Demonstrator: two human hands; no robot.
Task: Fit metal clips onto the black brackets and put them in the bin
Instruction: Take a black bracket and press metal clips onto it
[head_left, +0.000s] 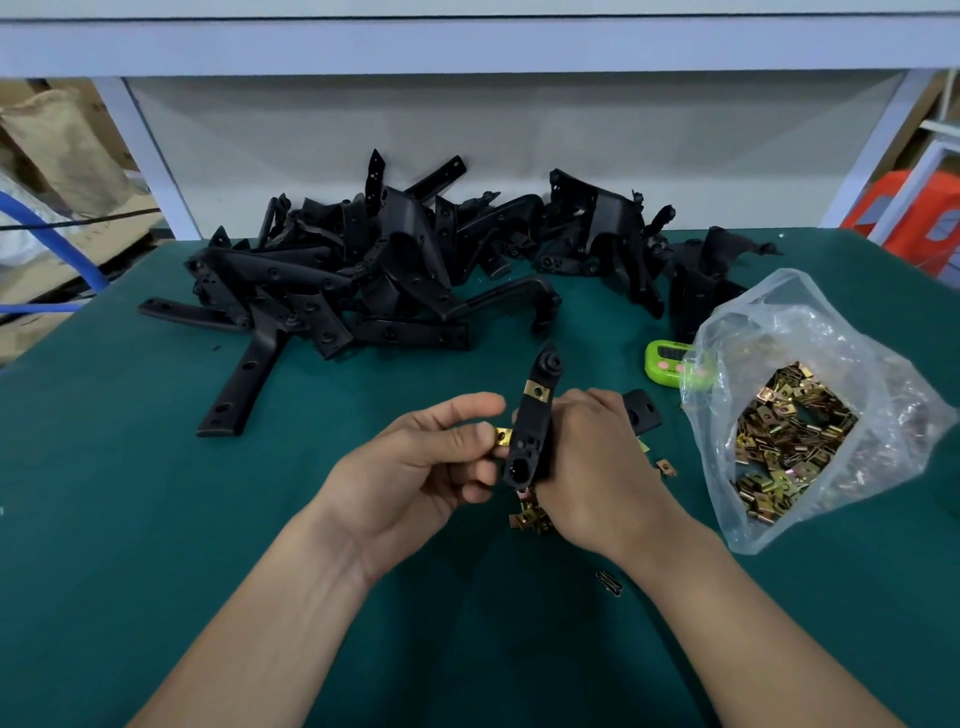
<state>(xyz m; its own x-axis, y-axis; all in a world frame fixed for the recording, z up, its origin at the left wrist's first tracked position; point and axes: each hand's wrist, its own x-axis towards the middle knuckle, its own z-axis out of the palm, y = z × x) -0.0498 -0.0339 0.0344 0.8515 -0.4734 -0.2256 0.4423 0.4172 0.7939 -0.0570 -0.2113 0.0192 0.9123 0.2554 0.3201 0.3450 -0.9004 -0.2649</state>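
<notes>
My right hand (592, 467) grips a black bracket (535, 421) held upright over the green table, with one brass clip (536, 391) seated near its upper end. Between thumb and forefinger, my left hand (441, 457) pinches a second brass clip (502, 437) against the bracket's left edge, lower down. A few loose clips (530, 514) lie on the mat just under my hands. Many more clips fill an open clear plastic bag (795, 431) to the right. A large pile of black brackets (363, 270) sits at the back of the table.
A green timer (665, 364) lies left of the bag. One bracket (244, 384) lies apart at the pile's front left. Single clips (666, 468) and a small dark part (609, 582) lie on the green mat (156, 493). Boxes and a blue hose are off the left edge.
</notes>
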